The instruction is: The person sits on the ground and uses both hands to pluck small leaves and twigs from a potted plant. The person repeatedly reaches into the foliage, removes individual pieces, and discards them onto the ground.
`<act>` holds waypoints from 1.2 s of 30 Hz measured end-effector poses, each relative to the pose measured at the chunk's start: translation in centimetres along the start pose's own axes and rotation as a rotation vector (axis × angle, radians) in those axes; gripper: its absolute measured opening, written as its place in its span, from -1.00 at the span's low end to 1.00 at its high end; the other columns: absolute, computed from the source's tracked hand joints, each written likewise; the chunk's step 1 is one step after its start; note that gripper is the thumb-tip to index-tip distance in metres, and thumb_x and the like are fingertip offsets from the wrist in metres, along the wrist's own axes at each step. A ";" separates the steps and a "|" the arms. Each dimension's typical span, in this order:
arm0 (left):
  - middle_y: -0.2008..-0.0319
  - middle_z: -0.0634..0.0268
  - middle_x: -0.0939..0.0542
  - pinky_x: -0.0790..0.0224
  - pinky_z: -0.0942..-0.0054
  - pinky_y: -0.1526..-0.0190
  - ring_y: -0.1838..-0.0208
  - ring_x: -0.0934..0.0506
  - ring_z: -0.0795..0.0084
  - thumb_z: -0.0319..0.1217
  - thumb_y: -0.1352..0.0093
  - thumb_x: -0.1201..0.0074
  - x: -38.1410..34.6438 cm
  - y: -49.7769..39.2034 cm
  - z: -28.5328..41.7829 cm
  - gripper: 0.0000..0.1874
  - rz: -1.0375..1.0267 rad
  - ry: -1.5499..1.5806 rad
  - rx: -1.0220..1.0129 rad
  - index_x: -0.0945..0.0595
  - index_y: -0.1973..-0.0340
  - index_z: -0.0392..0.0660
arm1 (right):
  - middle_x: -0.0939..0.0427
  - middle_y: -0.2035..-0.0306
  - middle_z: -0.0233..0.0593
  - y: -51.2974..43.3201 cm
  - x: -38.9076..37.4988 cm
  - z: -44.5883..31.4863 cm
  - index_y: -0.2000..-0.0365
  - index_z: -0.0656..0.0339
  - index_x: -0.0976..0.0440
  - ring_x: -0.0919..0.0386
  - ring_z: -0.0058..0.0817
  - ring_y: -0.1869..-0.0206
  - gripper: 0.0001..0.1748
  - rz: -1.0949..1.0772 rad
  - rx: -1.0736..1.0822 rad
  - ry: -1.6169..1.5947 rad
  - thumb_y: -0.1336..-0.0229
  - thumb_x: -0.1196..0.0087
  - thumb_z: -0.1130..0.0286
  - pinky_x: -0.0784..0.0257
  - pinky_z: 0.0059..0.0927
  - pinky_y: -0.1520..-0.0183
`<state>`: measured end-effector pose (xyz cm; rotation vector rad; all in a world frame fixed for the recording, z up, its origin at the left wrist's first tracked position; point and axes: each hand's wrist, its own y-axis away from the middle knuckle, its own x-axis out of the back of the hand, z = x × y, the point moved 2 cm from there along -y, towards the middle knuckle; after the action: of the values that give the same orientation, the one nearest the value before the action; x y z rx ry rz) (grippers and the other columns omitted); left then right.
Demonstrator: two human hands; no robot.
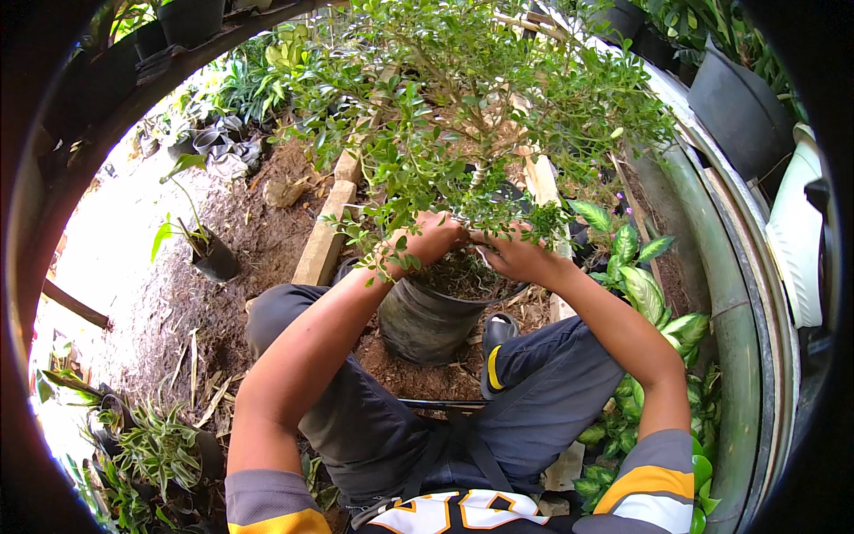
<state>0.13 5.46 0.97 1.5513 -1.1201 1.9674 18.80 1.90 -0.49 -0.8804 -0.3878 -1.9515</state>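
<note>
A small-leaved bushy potted tree (460, 120) rises from a large black plastic plant pot (430, 320) between my knees. Both hands are together over the pot's rim, at the foot of the plant. My left hand (434, 237) is bent inward, its fingers partly behind leaves. From the other side, my right hand (514, 252) meets it, fingers near a pale spot by the stem. What the fingertips touch is too small and covered to tell. Soil and thin roots or dry stems (464, 275) show inside the pot.
Timber beams (325, 233) lie on both sides of the pot. A small bagged seedling (217, 257) leans on the soil at left. Variegated leafy plants (644, 294) grow at right, beside a thick bamboo pole (737, 360). Black pots (740, 113) and a pale green pot (797, 233) stand beyond it.
</note>
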 end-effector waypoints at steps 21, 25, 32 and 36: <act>0.63 0.12 -0.53 -0.34 0.25 0.54 0.57 -0.54 0.20 -0.43 -0.22 0.06 -1.2 -0.3 -0.4 -0.91 0.047 -0.006 -0.095 -0.57 0.46 -0.04 | -0.42 0.11 0.16 -0.6 0.4 1.5 0.09 0.13 -0.41 -0.42 -0.11 0.04 -0.32 -0.359 -0.892 -1.281 -0.05 0.16 -0.25 -0.27 -0.19 -0.06; 0.63 0.14 -0.53 -0.35 0.27 0.54 0.55 -0.54 0.19 -0.42 -0.21 0.05 -0.4 0.2 0.0 -0.91 0.105 -0.055 -0.099 -0.57 0.47 -0.01 | -0.37 0.05 0.23 -1.1 1.7 1.7 0.04 0.10 -0.37 -0.33 -0.04 -0.08 -0.30 -0.370 -0.659 -1.254 -0.07 0.22 -0.27 -0.21 -0.19 -0.12; 0.62 0.14 -0.54 -0.34 0.27 0.52 0.55 -0.55 0.18 -0.47 -0.17 0.03 -1.4 -0.1 -0.3 -0.91 0.111 0.017 -0.089 -0.58 0.50 -0.02 | -0.27 -0.04 0.29 -0.6 0.3 2.1 -0.11 -0.03 -0.24 -0.24 -0.01 -0.15 -0.25 -0.495 -0.603 -1.252 -0.06 0.25 -0.30 -0.09 -0.21 -0.22; 0.62 0.10 -0.53 -0.36 0.26 0.49 0.53 -0.55 0.17 -0.51 -0.15 0.04 -2.5 -0.4 -0.6 -0.91 0.095 -0.030 -0.123 -0.57 0.49 -0.09 | -0.25 -0.09 0.22 -0.5 -1.5 1.8 -0.14 -0.09 -0.20 -0.19 -0.04 -0.19 -0.28 -0.538 -0.691 -1.224 -0.10 0.31 -0.29 -0.01 -0.24 -0.26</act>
<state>0.80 6.63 -1.23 1.4941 -1.3238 1.9011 19.59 4.17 -0.29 -2.6394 -0.6890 -1.7716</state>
